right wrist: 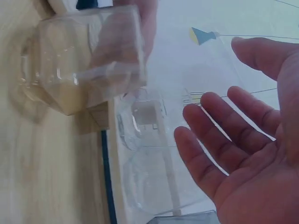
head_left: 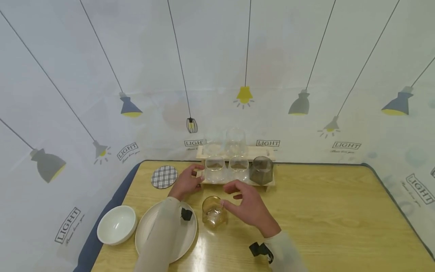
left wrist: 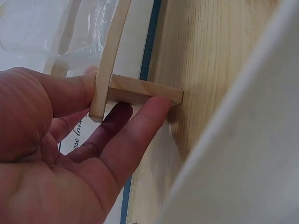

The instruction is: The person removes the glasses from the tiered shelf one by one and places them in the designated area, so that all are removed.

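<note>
My left hand [head_left: 187,182] pinches the left end of a small two-tier wooden rack [left wrist: 106,65], thumb on one side of the slat and fingers against its leg. On the rack's lower tier stand two clear glasses [head_left: 215,170] and, at the right, a grey smoky glass [head_left: 261,170]. More clear glasses [head_left: 235,141] stand on the upper tier. An amber glass [head_left: 214,212] sits on the table in front of the rack. My right hand [head_left: 249,206] hovers beside it with loosely bent fingers and an empty palm; the right wrist view shows its fingers [right wrist: 224,133] apart from the glass.
A large plate [head_left: 190,234] lies under my left forearm, with a white bowl [head_left: 117,225] at its left. A checked round coaster [head_left: 164,177] lies near the table's back left. The wooden table [head_left: 333,211] ends at a lamp-printed wall cloth [head_left: 217,75].
</note>
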The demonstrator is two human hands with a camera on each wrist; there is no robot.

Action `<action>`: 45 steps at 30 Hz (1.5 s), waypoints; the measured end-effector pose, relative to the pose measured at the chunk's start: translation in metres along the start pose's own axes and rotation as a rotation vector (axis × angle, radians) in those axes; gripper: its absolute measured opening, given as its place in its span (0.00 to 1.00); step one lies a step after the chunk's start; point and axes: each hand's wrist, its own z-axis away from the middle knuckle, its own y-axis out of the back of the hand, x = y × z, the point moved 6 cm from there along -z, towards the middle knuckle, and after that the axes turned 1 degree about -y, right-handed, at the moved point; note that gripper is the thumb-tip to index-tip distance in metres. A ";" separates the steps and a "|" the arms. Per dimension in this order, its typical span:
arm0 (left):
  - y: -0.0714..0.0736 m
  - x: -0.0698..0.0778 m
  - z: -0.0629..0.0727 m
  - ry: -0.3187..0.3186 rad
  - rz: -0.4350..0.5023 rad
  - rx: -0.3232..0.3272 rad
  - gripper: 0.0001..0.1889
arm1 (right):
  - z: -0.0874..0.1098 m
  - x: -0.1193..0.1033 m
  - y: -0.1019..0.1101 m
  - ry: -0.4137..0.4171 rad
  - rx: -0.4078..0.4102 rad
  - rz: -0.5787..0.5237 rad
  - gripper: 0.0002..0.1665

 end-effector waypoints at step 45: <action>0.001 0.001 0.002 0.001 0.017 -0.004 0.20 | -0.135 0.046 0.065 -0.271 0.162 0.142 0.53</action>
